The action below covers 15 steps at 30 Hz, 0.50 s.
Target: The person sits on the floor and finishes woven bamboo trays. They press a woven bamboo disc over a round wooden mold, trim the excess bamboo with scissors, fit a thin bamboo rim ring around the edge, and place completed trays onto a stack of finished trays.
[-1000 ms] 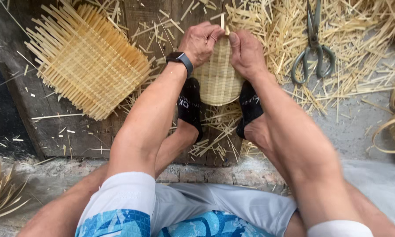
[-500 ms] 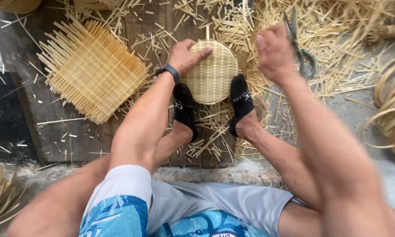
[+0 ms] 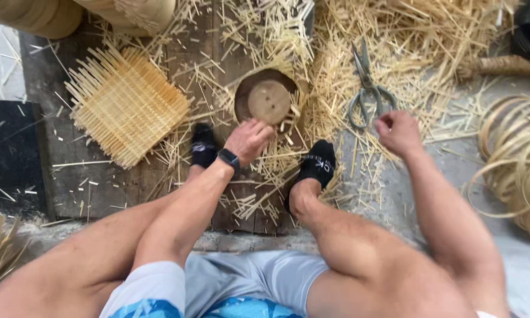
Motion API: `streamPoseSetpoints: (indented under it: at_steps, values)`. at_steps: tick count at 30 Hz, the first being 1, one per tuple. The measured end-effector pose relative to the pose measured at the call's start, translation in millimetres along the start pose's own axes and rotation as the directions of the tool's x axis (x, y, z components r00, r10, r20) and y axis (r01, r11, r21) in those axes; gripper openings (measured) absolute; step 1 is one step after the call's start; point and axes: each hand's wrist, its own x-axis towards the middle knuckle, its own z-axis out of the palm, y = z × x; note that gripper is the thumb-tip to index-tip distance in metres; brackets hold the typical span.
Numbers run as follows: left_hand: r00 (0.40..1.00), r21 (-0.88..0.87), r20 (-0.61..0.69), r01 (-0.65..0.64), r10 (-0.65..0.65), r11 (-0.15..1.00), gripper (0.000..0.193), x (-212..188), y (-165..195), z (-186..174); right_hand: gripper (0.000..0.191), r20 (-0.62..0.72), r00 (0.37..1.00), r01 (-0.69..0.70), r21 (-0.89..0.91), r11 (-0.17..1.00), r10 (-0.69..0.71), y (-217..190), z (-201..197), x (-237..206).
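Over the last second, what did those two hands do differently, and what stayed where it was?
The small round woven piece both hands held has turned over; its brown wooden inside now faces up, under the left hand. The right hand let go and swung right, to just below the scissors. The square woven mat and scattered straw stayed put.

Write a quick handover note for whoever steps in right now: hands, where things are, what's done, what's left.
Left hand: loosely curled on the near rim of the round wooden mold, holding nothing.
Right hand: empty, just below the scissors.
Square woven mat: flat on the boards to the left, strip ends untrimmed.
Coiled strips: far right.
Done: one flat mat woven.
Left: apparently shaping and trimming; no piece sits on the mold.
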Motion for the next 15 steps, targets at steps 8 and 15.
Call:
streamPoseSetpoints:
  at_steps: [8,15]
  values:
    - [1.0,0.099,-0.001,0.019,-0.019,0.995,0.117,98.6,-50.8,-5.4,0.081,-0.091,0.985,-0.137,0.132,0.982,0.149,13.7,66.0,76.6]
    - [0.971,-0.027,-0.108,0.21,-0.212,0.977,0.092,106.3,-39.1,-4.6,0.054,0.251,0.947,-0.285,0.373,0.883,0.2,18.3,52.2,77.1]
